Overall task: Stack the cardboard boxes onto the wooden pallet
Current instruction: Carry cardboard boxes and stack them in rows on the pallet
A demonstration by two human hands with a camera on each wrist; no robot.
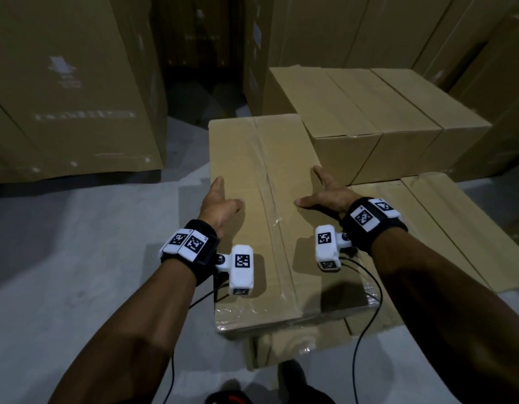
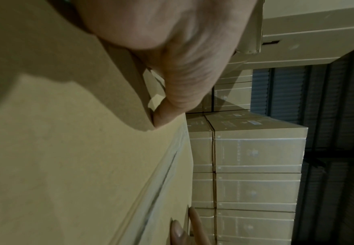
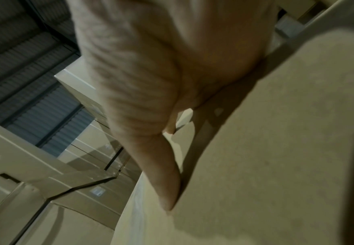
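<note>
Left hand (image 1: 223, 207), right hand (image 1: 325, 196) flanking long tape-sealed cardboard box (image 1: 267, 217)

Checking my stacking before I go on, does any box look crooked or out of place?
Yes. The long taped box under the left hand and right hand sits askew, overhanging the lower box at its near left corner. No damage shows.

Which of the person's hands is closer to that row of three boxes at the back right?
Right. The right hand is on the carried box's right edge, beside the row of three boxes; the left hand is on its left edge.
</note>
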